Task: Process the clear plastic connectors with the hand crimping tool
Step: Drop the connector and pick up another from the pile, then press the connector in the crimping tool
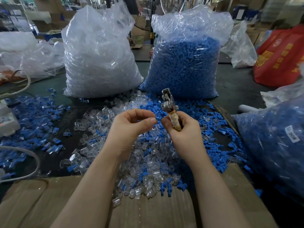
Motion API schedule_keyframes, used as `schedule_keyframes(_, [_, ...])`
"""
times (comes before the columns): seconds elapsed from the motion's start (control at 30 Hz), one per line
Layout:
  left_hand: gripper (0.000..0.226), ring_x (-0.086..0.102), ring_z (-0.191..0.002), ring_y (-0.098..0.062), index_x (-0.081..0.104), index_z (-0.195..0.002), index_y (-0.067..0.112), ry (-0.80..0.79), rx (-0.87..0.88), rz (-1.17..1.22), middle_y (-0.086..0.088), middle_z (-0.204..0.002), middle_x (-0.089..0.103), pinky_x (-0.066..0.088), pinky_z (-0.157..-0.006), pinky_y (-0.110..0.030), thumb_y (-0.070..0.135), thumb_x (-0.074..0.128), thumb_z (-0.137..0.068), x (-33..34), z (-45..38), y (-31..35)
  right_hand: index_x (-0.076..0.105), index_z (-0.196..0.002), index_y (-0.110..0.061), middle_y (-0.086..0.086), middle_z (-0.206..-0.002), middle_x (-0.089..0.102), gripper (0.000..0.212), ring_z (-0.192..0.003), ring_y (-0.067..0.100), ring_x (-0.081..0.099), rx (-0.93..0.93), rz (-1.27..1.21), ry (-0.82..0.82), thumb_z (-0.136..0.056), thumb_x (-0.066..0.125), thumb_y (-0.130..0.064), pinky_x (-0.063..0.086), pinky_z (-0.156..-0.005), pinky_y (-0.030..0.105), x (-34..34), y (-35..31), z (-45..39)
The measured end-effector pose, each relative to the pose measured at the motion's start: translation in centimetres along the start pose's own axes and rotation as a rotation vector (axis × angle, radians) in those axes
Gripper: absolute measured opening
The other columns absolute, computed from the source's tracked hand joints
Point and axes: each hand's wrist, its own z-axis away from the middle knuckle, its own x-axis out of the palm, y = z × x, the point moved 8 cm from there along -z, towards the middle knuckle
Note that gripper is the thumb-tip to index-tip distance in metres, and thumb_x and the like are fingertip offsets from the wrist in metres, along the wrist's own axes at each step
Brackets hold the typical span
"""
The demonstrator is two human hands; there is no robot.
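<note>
Closest to the person, under both forearms, lies a flattened sheet of cardboard [156, 211]. Above it the left hand [130, 127] hangs with fingers curled, thumb and forefinger brought together in a pinch; whether anything sits between them cannot be told. Just to its right, nearly touching fingertip to fingertip, the right hand [184, 130] grips the taped handle of the hand crimping tool [169, 107], which stands upright out of the fist with its metal head pointing away from the person.

Beneath and around both hands spreads the loose pile of clear plastic connectors [144, 155], thickest directly under the wrists, mixed with small blue plastic pieces [212, 137] that gather mostly to the right of the right hand. Left of the left hand lies a scatter of joined clear-and-blue pieces [49, 129] (a grey cable [31, 153] curves past them).

Beyond the hands stand two tall plastic bags: the bag of clear connectors [100, 60] past the left hand, the bag of blue pieces [185, 63] past the tool's head. Far right of the right hand sits another bag of blue parts [271, 142], and a red bag [279, 60] behind it.
</note>
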Motion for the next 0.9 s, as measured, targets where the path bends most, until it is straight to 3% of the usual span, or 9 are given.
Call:
schedule_keyframes(0.1, [0.036,0.072,-0.09,-0.02,0.072,-0.094,0.005,-0.044,-0.066,0.185,-0.012,-0.094,0.076,0.059,-0.076,-0.024,0.014,0.079,-0.06,0.0,-0.1,-0.4,0.059,-0.082,-0.005,-0.008,-0.056,0.045,0.028,-0.05,0.005,0.036,-0.007,-0.01,0.025,-0.091,0.068,-0.03,0.032,-0.049,0.019,-0.2,-0.1,0.0])
schedule_keyframes(0.23, [0.038,0.073,-0.089,-0.018,0.071,-0.099,0.004,-0.051,-0.085,0.211,-0.011,-0.095,0.076,0.058,-0.074,-0.022,0.011,0.078,-0.062,0.0,-0.1,-0.6,0.06,-0.082,-0.006,-0.008,-0.055,0.043,0.026,-0.05,0.005,0.035,-0.004,-0.019,0.019,-0.092,0.068,-0.028,0.032,-0.049,0.018,-0.2,-0.2,0.0])
schedule_keyframes(0.53, [0.024,0.071,-0.077,-0.011,0.073,-0.08,0.014,-0.019,-0.013,0.091,-0.004,-0.084,0.076,0.056,-0.067,-0.02,0.013,0.081,-0.058,-0.2,-0.1,-0.4,0.061,-0.08,-0.012,-0.009,-0.055,0.046,0.021,-0.051,0.005,0.037,-0.005,-0.028,-0.025,-0.091,0.069,-0.029,0.034,-0.049,0.02,0.2,-0.4,0.2])
schedule_keyframes(0.7, [0.022,0.072,-0.08,-0.013,0.073,-0.081,0.013,-0.014,0.032,-0.004,-0.005,-0.088,0.077,0.056,-0.07,-0.02,0.013,0.082,-0.061,-0.4,0.0,0.0,0.06,-0.079,-0.014,-0.011,-0.055,0.046,0.022,-0.05,0.005,0.036,-0.008,-0.022,-0.037,-0.091,0.069,-0.03,0.032,-0.048,0.019,0.2,-0.2,0.2])
schedule_keyframes(0.9, [0.018,0.073,-0.081,-0.009,0.073,-0.087,0.009,-0.014,0.104,-0.2,0.0,-0.088,0.077,0.054,-0.072,-0.015,-0.003,0.078,-0.074,0.4,0.1,0.6,0.06,-0.078,-0.021,-0.015,-0.056,0.051,0.018,-0.052,0.005,0.042,0.006,0.009,-0.063,-0.09,0.07,-0.031,0.035,-0.05,0.02,0.4,0.1,0.1])
